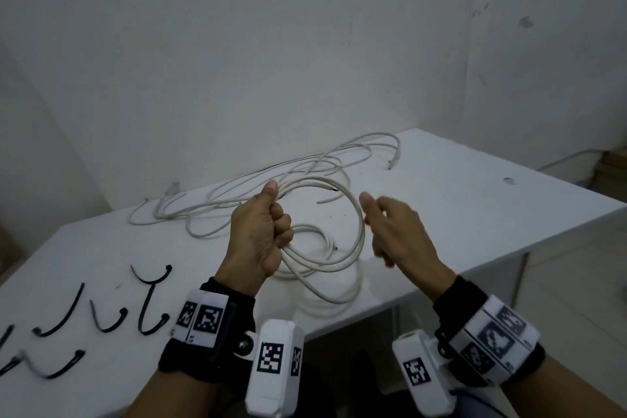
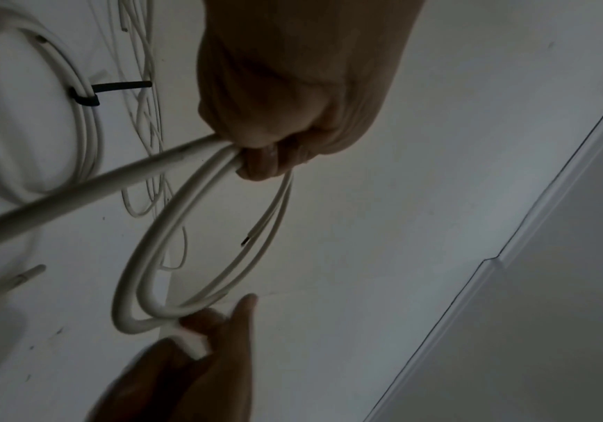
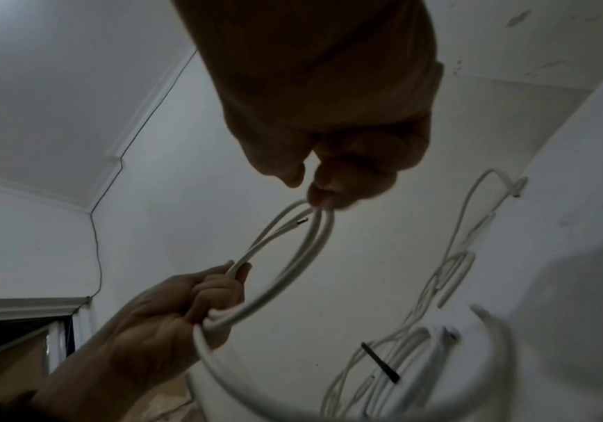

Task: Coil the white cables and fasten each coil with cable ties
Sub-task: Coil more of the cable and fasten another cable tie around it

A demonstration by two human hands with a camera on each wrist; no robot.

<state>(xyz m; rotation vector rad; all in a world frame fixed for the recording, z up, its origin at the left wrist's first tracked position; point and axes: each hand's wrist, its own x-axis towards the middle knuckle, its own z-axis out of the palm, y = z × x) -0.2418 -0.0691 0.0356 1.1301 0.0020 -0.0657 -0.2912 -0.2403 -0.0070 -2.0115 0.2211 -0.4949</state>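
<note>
- Our left hand (image 1: 261, 231) is closed in a fist around one side of the white cable coil (image 1: 339, 266), thumb up; the curled fingers hide the strands that pass through it.
- Our right hand (image 1: 395, 231) pinches the far side of the same coil between thumb and fingers. From the head view the pinch point is hidden behind the hand; the right wrist view shows fingertips (image 3: 323, 195) closed on the strands.
- The coil hangs between both hands above the surface (image 1: 475, 214), its lowest loop dropping past the front edge. One cut end (image 2: 246, 242) sticks free inside the loops.
- Beyond the hands, loose white cables (image 1: 271, 187) sprawl over the surface; we cannot tell how many there are.
- A tied coil (image 2: 87, 128) with a black tie shows in the left wrist view, partly cut off.
- Black cable ties (image 1: 101, 312) lie at the left; the outermost are blurred and cropped.
</note>
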